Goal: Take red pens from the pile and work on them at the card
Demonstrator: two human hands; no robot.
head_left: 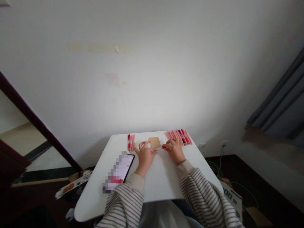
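You've got a pen [158,149] held betw. both hands, level, just above the table [161,180] near its far edge. It's small and partly hidden: a red bit shows at your right fingertips, a pale/grey bit at your left. Right hand [175,150] has thumb and fingers pinched together on the red end. Left hand [145,155] grips the other end w/ thumb and a finger closed on it, remaining fingers curled up and spread.

Just behind the pen, touching or almost touching your left fingertips, lies a tan square card [155,142], flat on the table. Can't tell if it's card or a pad.

To the right of the card, right behind your right hand, a row of pink pens [178,136] lies side by side, angled; a couple w/ red and dark parts among them. To the left of the card, just beyond your left hand, a small group of 2-3 pens [130,142] w/ red parts lies upright to the view, well apart from the big row.

Near left of the table: a phone [120,171], screen up, just beside your left sleeve. Both sleeves striped.

Table is white, pushed up to a plain wall. Grey curtain [282,104] at far right, green cable [213,166] on the dark floor below it, papers on the floor at left
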